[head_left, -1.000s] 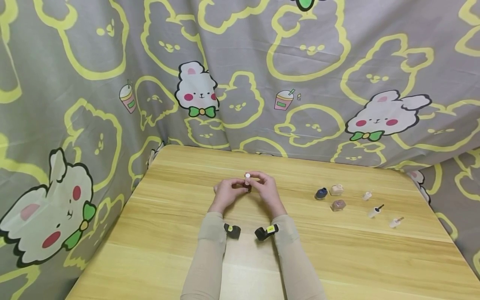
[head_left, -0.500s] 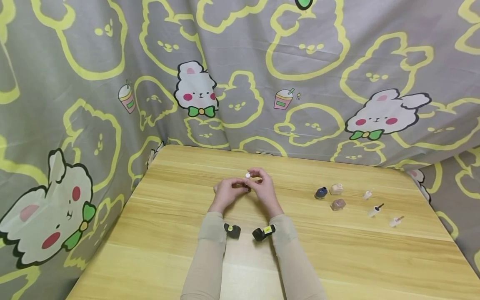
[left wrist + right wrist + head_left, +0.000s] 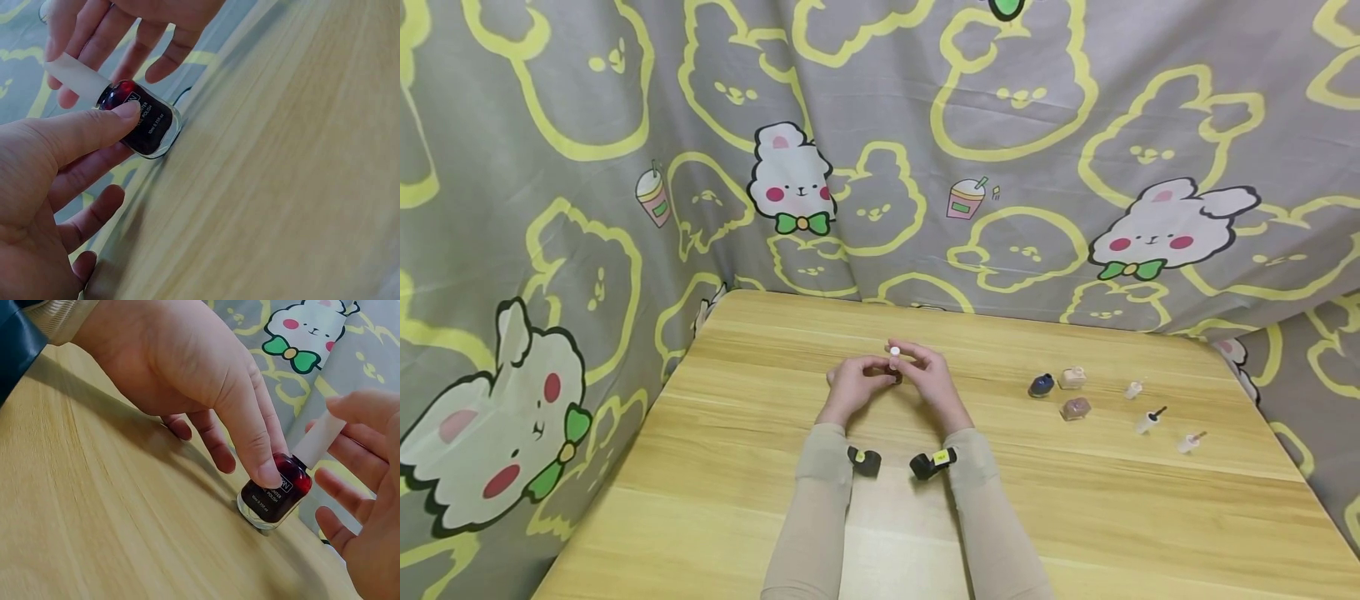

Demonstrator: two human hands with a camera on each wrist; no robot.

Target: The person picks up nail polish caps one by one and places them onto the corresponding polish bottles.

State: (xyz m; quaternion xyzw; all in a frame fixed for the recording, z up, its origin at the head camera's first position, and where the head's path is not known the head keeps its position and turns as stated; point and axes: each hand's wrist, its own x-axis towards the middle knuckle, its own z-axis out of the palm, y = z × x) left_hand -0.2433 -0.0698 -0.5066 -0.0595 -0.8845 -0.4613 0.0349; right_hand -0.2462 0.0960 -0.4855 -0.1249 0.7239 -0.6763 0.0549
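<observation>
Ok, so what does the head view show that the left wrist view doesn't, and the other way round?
Only the head view shows the dark blue bottle, cream bottle, mauve bottle and three white brush caps on the table's right side.
Only the left wrist view shows legible lettering on the dark red bottle.
Both show the left hand holding that bottle, the right hand pinching its white cap, the wooden table and the patterned curtain.

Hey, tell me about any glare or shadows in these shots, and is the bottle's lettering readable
Head view: pale glare on the table between the forearms; left wrist view: rather dim, but part of the lettering on the bottle is legible; right wrist view: soft shadow on the table beside the left hand, lettering again partly legible.
</observation>
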